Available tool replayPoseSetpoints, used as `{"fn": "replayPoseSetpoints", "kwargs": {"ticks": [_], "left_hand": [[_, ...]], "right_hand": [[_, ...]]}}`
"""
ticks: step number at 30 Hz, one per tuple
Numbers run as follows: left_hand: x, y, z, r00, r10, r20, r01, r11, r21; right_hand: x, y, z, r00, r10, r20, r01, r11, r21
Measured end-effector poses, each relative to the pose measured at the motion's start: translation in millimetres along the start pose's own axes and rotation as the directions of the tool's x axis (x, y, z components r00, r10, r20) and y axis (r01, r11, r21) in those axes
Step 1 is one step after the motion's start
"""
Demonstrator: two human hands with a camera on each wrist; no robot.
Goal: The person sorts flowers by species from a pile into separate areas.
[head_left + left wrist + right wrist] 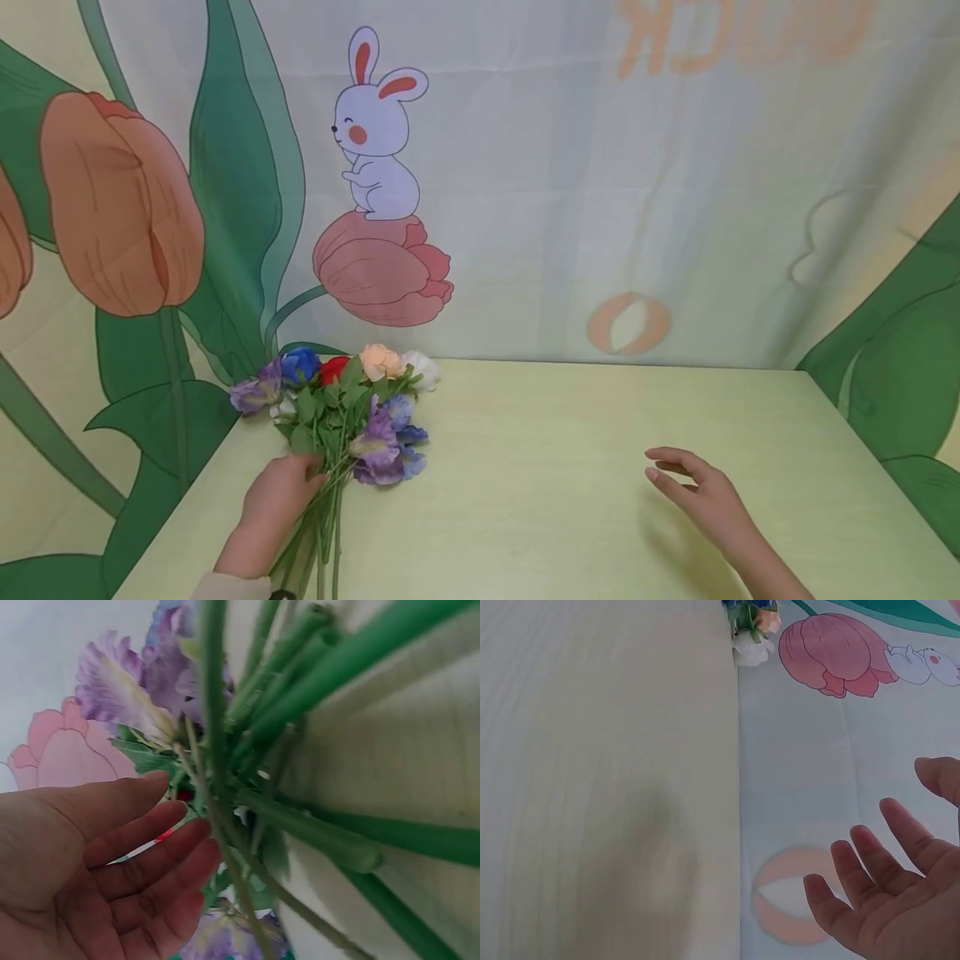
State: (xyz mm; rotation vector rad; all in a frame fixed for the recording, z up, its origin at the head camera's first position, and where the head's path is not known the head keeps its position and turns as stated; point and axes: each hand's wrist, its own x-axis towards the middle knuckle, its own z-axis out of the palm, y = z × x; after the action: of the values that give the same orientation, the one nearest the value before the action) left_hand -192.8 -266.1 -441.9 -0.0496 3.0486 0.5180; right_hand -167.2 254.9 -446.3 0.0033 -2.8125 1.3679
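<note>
A bunch of artificial flowers lies at the table's left side, blooms toward the back and green stems toward the front. Among the blooms are a blue rose, a red flower, a peach flower, a white flower and purple irises. At the upper stems is my left hand, its thumb and fingers apart. Its fingertips meet or nearly meet a thin stem; contact is hard to tell. My right hand hovers over the table's right side, fingers loosely bent, holding nothing.
The pale yellow-green table ends at the back against a hanging cloth backdrop printed with tulips and a rabbit. Several stem ends stick out toward the left wrist camera.
</note>
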Motion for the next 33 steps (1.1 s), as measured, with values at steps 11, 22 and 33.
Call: {"fn": "replayPoseSetpoints", "kwargs": {"ticks": [11, 22, 33], "left_hand": [[3.9, -4.3, 7.2, 0.998, -0.018, 0.055, 0.02, 0.999, -0.032], [3.0, -2.9, 7.0, 1.0, -0.015, -0.002, 0.015, 0.998, -0.065], [2.5, 9.7, -21.8, 0.999, 0.029, 0.019, -0.03, 0.999, 0.019]], "right_hand": [[-1.6, 0.2, 3.7, 0.996, 0.068, 0.055, -0.067, 0.998, -0.01], [-0.9, 1.4, 3.1, 0.998, 0.038, 0.055, -0.038, 0.999, -0.01], [3.6, 0.5, -2.4, 0.999, -0.001, 0.044, 0.002, 1.0, -0.019]]}}
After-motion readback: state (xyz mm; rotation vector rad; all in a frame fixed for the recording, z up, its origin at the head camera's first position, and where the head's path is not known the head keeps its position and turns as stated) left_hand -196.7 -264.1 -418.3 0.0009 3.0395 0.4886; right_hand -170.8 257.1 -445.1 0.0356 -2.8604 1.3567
